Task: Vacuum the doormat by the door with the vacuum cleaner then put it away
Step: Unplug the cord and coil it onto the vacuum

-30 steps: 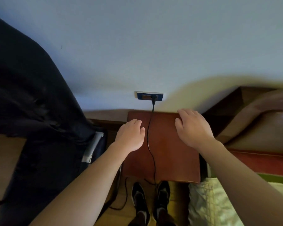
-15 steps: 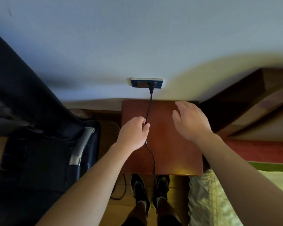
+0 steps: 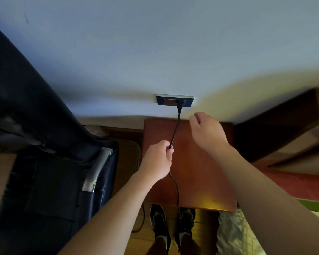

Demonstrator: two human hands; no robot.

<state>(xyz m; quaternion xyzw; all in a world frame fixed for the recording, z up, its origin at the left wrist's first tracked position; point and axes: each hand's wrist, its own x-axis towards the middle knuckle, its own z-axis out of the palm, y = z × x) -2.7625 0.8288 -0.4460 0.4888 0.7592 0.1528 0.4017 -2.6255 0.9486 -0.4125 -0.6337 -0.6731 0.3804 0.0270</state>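
A black power cord (image 3: 175,130) runs from a plug (image 3: 179,104) seated in a blue wall socket (image 3: 174,100) down across a reddish wooden nightstand (image 3: 197,173) to the floor. My left hand (image 3: 158,160) pinches the cord a little below the plug, over the nightstand. My right hand (image 3: 206,132) hovers to the right of the cord, just below the socket, fingers loosely curved and holding nothing. Neither the vacuum cleaner nor the doormat is in view.
A dark padded chair (image 3: 37,162) with a metal armrest (image 3: 97,172) fills the left. A bed with light bedding (image 3: 236,234) and a dark wooden headboard (image 3: 276,129) is at right. My black shoes (image 3: 173,225) stand on the wooden floor below the nightstand.
My left hand moved right and took hold of the cord, lifting it off the nightstand. My right hand rose toward the socket and plug.
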